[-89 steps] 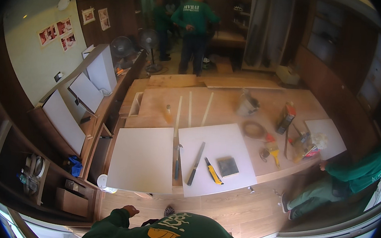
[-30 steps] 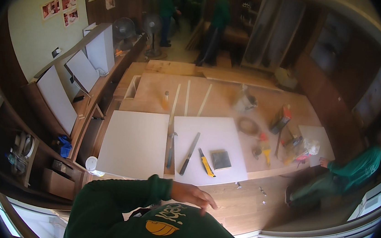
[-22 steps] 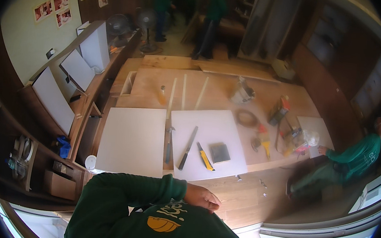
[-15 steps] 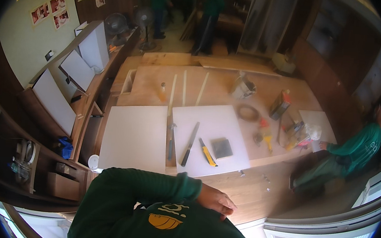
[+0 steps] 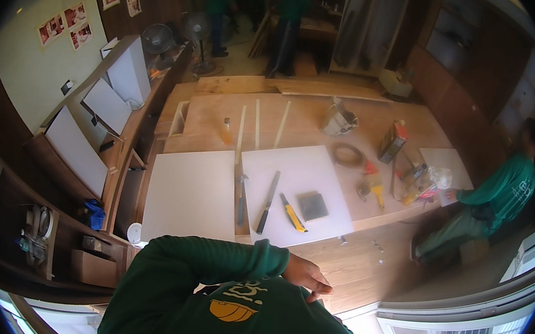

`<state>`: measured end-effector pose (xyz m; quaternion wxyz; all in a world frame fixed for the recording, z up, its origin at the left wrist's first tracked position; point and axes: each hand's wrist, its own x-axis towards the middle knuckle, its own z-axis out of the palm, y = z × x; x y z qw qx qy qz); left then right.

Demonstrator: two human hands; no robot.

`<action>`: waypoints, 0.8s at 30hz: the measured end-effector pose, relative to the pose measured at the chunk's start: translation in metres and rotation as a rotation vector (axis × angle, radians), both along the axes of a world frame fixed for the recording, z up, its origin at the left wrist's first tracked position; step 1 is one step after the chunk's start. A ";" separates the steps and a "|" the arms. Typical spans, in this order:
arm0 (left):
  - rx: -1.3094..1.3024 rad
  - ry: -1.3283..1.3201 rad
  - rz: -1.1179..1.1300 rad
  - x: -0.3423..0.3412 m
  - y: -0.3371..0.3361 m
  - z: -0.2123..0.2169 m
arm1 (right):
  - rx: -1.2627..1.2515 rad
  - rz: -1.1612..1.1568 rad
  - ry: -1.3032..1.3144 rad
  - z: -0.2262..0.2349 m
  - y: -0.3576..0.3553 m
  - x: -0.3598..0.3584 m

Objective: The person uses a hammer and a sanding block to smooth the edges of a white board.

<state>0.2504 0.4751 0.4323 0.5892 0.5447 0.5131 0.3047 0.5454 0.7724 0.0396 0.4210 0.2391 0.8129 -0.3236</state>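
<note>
My left hand [image 5: 307, 276] is held across my green-sleeved chest, its fingers loosely bent with small gaps and nothing visible in them. My right hand is out of view. The nearest thing beyond is a white panel [image 5: 296, 170] on the worktable. On it lie a long grey-bladed tool with a black handle [image 5: 269, 200], probably a file, a yellow-and-black utility knife [image 5: 292, 214] and a dark square block [image 5: 312, 207]. A hammer-like tool [image 5: 242, 200] lies in the gap beside a second white panel [image 5: 191, 192].
A power tool with a yellow body [image 5: 376, 189], a coiled band [image 5: 348, 154], a bucket [image 5: 341, 119] and a tin [image 5: 392, 142] stand farther right on the table. A co-worker [image 5: 503, 196] leans at its right edge. Shelving [image 5: 93, 267] lines my left; fans [image 5: 157, 39] and people are behind.
The view has shifted slightly. My left hand's fingers are a little more bent than before. Things on the table have not been moved.
</note>
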 end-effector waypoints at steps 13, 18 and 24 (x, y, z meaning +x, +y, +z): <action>0.123 0.029 0.055 0.009 -0.008 -0.007 | -0.039 0.215 0.066 -0.018 -0.001 -0.014; 0.145 0.084 0.009 -0.003 -0.010 -0.003 | 0.026 0.462 0.234 -0.049 0.011 0.003; 0.126 0.022 -0.004 0.010 0.002 0.002 | -0.006 0.361 0.179 -0.061 0.004 -0.003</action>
